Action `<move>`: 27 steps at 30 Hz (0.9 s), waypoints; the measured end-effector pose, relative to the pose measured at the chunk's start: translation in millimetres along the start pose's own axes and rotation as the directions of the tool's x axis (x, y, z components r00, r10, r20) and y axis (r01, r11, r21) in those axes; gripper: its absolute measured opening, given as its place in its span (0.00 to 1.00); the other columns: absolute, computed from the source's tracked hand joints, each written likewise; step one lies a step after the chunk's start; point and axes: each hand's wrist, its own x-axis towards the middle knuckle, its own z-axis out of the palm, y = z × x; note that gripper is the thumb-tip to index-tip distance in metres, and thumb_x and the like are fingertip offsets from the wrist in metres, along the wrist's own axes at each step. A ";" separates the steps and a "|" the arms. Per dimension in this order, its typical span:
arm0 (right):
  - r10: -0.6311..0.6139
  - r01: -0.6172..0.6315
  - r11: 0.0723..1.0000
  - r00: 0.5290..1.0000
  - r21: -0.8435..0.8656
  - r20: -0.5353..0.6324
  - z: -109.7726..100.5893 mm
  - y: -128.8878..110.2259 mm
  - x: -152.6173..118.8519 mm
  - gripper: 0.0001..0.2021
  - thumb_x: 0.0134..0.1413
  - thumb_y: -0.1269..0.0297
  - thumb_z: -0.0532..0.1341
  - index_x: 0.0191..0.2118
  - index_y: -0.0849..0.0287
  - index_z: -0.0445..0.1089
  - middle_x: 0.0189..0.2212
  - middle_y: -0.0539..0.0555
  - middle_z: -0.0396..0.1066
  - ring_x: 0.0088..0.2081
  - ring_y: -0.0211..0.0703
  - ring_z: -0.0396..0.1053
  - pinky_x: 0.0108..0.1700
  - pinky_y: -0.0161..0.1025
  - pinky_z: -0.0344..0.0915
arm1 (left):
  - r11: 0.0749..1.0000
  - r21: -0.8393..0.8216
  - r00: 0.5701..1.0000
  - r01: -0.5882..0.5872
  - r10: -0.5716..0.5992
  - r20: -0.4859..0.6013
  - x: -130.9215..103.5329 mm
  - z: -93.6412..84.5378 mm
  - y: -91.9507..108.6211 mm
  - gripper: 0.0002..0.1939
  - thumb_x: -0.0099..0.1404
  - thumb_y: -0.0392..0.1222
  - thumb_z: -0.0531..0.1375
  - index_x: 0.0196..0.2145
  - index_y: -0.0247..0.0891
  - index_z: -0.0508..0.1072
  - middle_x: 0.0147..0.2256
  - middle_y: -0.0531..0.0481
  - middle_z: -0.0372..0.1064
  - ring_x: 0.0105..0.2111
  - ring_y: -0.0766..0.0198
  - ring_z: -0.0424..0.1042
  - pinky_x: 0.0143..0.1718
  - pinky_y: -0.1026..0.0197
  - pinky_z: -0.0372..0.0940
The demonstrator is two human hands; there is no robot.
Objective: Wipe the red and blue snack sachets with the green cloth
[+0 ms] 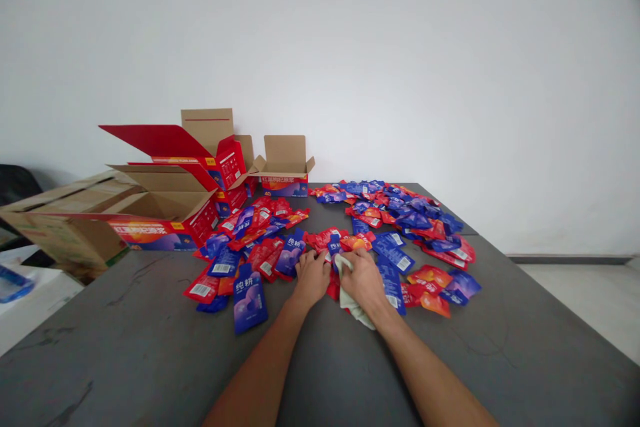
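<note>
My right hand is closed around a pale cloth that hangs down toward the table and lies against a small blue pouch. My left hand has its fingers curled at the left side of this same pouch, seemingly pinching it; the fingertips are partly hidden. Around both hands lie red and blue pouches. A blue pouch sits just left of my left hand, and another blue pouch lies flat nearer to me. To the right of the cloth is a further blue pouch.
A heap of pouches spreads over the back right of the dark table. Open red cartons stand at the left, with a smaller open carton by the wall. Beyond the left edge is a large brown box.
</note>
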 end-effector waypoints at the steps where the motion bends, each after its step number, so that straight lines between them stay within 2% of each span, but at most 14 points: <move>1: 0.006 -0.006 1.000 1.000 0.005 0.002 -0.1 -0.5 0.1 0.13 0.54 0.74 0.57 0.38 0.54 0.77 0.36 0.55 0.69 0.41 0.44 0.67 0.45 0.37 0.64 | 0.999 -0.023 1.000 0.024 -0.024 0.001 2.5 -0.4 -1.5 0.22 0.70 0.43 0.50 0.57 0.41 0.72 0.55 0.38 0.67 0.54 0.47 0.63 0.53 0.49 0.58; 5: 0.045 -0.045 0.999 0.999 0.020 -0.003 0.1 -1.9 0.5 0.13 0.55 0.73 0.57 0.40 0.54 0.77 0.38 0.55 0.70 0.43 0.44 0.68 0.48 0.37 0.64 | 0.995 -0.083 0.998 0.058 -0.061 -0.029 11.0 -13.0 -7.0 0.19 0.69 0.37 0.48 0.42 0.34 0.79 0.44 0.38 0.75 0.48 0.53 0.69 0.52 0.54 0.58; 8: 0.056 -0.056 0.998 0.998 0.029 -0.007 0.3 -1.8 0.8 0.13 0.56 0.73 0.56 0.40 0.55 0.78 0.39 0.55 0.71 0.43 0.43 0.69 0.50 0.36 0.64 | 0.981 -0.174 0.986 0.090 -0.112 -0.126 11.9 -27.9 -11.6 0.14 0.66 0.40 0.54 0.34 0.35 0.80 0.37 0.41 0.77 0.43 0.56 0.72 0.48 0.56 0.61; 12: 0.038 -0.036 0.998 0.999 0.053 -0.034 -0.1 -1.5 1.9 0.13 0.56 0.73 0.57 0.41 0.56 0.78 0.38 0.56 0.71 0.43 0.44 0.69 0.49 0.38 0.65 | 0.925 -0.332 0.949 0.186 -0.257 -0.184 10.7 -36.1 -20.7 0.08 0.61 0.37 0.58 0.31 0.38 0.78 0.33 0.46 0.78 0.36 0.59 0.74 0.43 0.58 0.63; 14: -0.009 0.013 0.996 0.999 0.089 -0.049 0.2 -2.0 2.6 0.13 0.56 0.73 0.56 0.41 0.56 0.78 0.37 0.56 0.71 0.42 0.45 0.69 0.49 0.39 0.66 | 0.872 -0.439 0.920 0.215 -0.331 -0.208 11.2 -32.9 -24.0 0.07 0.59 0.34 0.59 0.34 0.37 0.77 0.34 0.46 0.77 0.36 0.60 0.74 0.41 0.59 0.64; 16: -0.069 0.080 0.986 0.994 0.145 -0.078 1.4 -3.3 2.9 0.14 0.57 0.73 0.56 0.43 0.55 0.77 0.39 0.56 0.71 0.44 0.46 0.69 0.50 0.41 0.67 | 0.764 -0.607 0.891 0.217 -0.409 -0.196 12.1 -27.5 -23.9 0.14 0.56 0.32 0.61 0.41 0.36 0.75 0.37 0.45 0.76 0.36 0.61 0.74 0.39 0.60 0.66; 17: -0.095 0.111 0.979 0.991 0.173 -0.098 2.2 -4.1 2.8 0.15 0.57 0.72 0.57 0.44 0.55 0.77 0.41 0.57 0.71 0.45 0.46 0.69 0.51 0.42 0.68 | 0.683 -0.700 0.888 0.210 -0.432 -0.156 12.4 -24.8 -22.3 0.18 0.54 0.31 0.61 0.45 0.35 0.74 0.39 0.44 0.76 0.36 0.61 0.74 0.38 0.60 0.66; 20: -0.139 0.170 0.957 0.980 0.236 -0.140 4.6 -7.5 1.7 0.16 0.57 0.72 0.58 0.48 0.54 0.76 0.44 0.57 0.71 0.47 0.47 0.69 0.53 0.44 0.68 | 0.422 -0.890 0.927 0.173 -0.376 0.002 11.6 -20.8 -13.6 0.24 0.51 0.32 0.63 0.48 0.34 0.75 0.39 0.44 0.76 0.34 0.62 0.74 0.38 0.60 0.66; 23: -0.171 0.200 0.943 0.977 0.267 -0.127 5.3 -11.3 -0.4 0.16 0.58 0.72 0.57 0.49 0.53 0.76 0.45 0.57 0.71 0.47 0.46 0.69 0.53 0.43 0.67 | 0.229 -0.962 0.957 0.150 -0.278 0.084 9.6 -23.9 -3.6 0.24 0.49 0.34 0.63 0.46 0.34 0.78 0.34 0.48 0.77 0.30 0.64 0.73 0.36 0.61 0.65; 27: -0.194 0.215 0.935 0.976 0.284 -0.098 5.1 -15.8 -3.9 0.16 0.59 0.73 0.58 0.50 0.53 0.76 0.46 0.56 0.70 0.48 0.45 0.68 0.55 0.43 0.66 | 0.017 -0.985 0.959 0.172 -0.232 0.163 7.0 -32.3 7.2 0.22 0.49 0.36 0.63 0.45 0.33 0.78 0.29 0.49 0.76 0.27 0.65 0.72 0.31 0.63 0.64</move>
